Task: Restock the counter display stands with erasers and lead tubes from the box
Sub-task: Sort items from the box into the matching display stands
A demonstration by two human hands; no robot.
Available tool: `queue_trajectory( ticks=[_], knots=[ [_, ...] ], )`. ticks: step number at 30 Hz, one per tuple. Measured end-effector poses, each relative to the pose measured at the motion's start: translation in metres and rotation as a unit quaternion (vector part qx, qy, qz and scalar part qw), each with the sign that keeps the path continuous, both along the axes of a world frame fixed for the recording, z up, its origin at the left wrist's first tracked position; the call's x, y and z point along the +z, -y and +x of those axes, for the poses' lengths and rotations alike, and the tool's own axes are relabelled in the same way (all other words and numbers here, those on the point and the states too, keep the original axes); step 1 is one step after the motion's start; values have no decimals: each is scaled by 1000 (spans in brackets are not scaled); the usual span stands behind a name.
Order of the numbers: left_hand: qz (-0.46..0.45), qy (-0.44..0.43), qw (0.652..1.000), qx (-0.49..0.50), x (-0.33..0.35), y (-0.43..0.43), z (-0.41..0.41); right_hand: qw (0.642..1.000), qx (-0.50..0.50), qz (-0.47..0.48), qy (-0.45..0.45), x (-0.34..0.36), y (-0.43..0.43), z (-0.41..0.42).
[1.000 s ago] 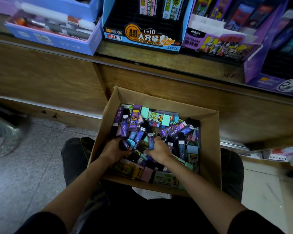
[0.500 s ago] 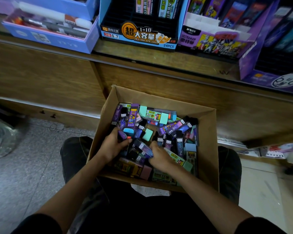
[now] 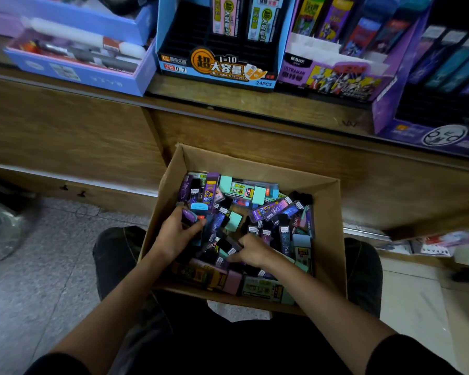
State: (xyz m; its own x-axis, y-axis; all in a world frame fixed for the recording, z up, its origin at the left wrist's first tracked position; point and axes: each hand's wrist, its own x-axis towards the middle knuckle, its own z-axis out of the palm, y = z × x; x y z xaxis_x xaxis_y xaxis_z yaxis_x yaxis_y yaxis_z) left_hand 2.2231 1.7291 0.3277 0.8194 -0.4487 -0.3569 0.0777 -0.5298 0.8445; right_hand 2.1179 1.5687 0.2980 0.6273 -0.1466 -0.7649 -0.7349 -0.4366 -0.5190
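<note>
cardboard box (image 3: 329, 239) on my lap, below the bench (image 3: 255, 104), heaped with lead tubes (image 3: 274, 211) and erasers (image 3: 233, 221). my left hand (image 3: 178, 235) has its fingers curled round a few tubes at the pile's left. my right hand (image 3: 255, 253) lies mid-pile; i cannot tell whether its fingers grasp anything.

Our right hand (image 3: 255, 253) comes down from the middle of the pile toward the near side of the box (image 3: 326, 234). It no longer holds a tube upright, and its fingers now reach left onto the dark tubes (image 3: 224, 246) beside our left hand (image 3: 178, 235). A mint eraser (image 3: 233, 221) lies uncovered where the right hand was. The left hand's thumb now lies across more tubes, with a purple tube (image 3: 187, 215) at its fingertips.
</note>
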Motion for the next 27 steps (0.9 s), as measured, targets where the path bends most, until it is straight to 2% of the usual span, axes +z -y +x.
queue_trajectory(
  ticks=[3,6,10,13,24,27],
  knots=[
    [-7,-5,1000,-18,5,0,2,992,-93,29,81,7,7,-9],
    [-31,-20,999,-12,11,8,3,962,-193,66,180,27,14,-12],
    [-97,-60,993,26,25,33,-2,930,-231,113,263,57,19,-7],
    [-139,-79,986,51,37,54,-10,912,-262,145,280,72,15,-4],
    [-151,-131,970,140,75,95,-15,891,-284,189,298,97,12,-8],
    [-210,-193,950,124,87,93,-18,882,-294,205,306,104,20,-11]
  ],
)
